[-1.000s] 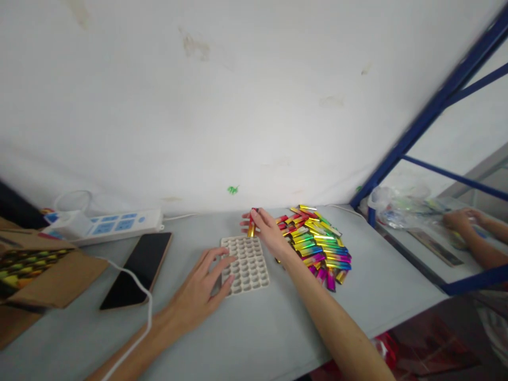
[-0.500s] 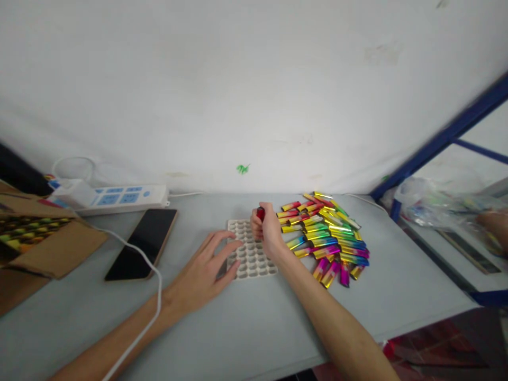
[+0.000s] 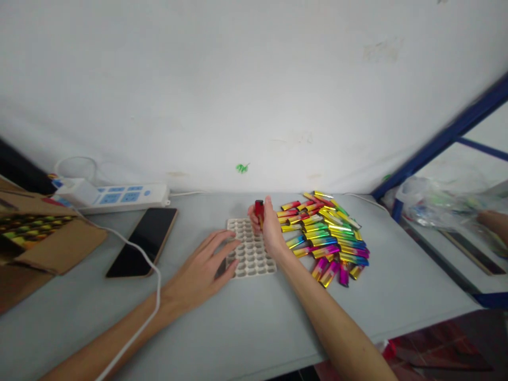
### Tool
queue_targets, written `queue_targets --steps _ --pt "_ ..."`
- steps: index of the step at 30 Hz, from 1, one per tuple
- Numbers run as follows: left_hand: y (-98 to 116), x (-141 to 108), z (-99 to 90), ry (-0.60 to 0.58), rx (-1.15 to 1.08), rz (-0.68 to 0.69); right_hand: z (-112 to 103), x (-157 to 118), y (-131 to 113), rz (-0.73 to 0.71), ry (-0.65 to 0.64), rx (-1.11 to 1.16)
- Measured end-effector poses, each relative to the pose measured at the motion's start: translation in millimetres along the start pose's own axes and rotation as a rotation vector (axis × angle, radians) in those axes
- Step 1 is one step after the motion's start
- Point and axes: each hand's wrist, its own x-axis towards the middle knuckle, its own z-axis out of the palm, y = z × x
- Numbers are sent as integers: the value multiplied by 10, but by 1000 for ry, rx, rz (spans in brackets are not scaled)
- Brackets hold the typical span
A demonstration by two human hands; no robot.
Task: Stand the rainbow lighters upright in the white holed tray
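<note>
A pale tray with rows of small holes point(image 3: 251, 258) lies on the grey table. My left hand point(image 3: 204, 264) rests at its left edge, fingers apart and holding nothing. Above the tray's upper right part, my right hand point(image 3: 268, 227) grips a red lighter point(image 3: 259, 207), held upright with its dark top showing. Just right of that hand is a spread pile of shiny lighters point(image 3: 327, 238) in red, yellow, green, blue and purple. My right hand hides part of the tray.
On the left are a black phone point(image 3: 143, 242), a white power strip point(image 3: 127, 198) and an open cardboard box point(image 3: 71, 246). A white cable point(image 3: 159, 280) crosses over my left forearm. At right, a blue metal frame point(image 3: 436, 140), plastic bags point(image 3: 428, 203) and another person's hand point(image 3: 494, 219).
My right hand has opened its grip slightly, thumb raised, and more of the red lighter shows. My left hand has hardly moved.
</note>
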Motion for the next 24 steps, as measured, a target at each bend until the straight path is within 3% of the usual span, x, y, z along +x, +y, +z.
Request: queue_targets --steps 4,8,15,18,24 --pt "21 -47 -4 -61 71 33 -38 20 21 -188 55 -60" --pt "58 -98 31 -111 110 69 -55 -28 -1 -303 12 -185" --pt "27 -144 124 -98 133 68 95 98 13 -263 -153 -103" --pt "8 -156 133 -89 119 64 94 184 5 -312 -247 -238" --pt "14 -139 109 -114 95 50 -62 187 -3 -484 -286 -598"
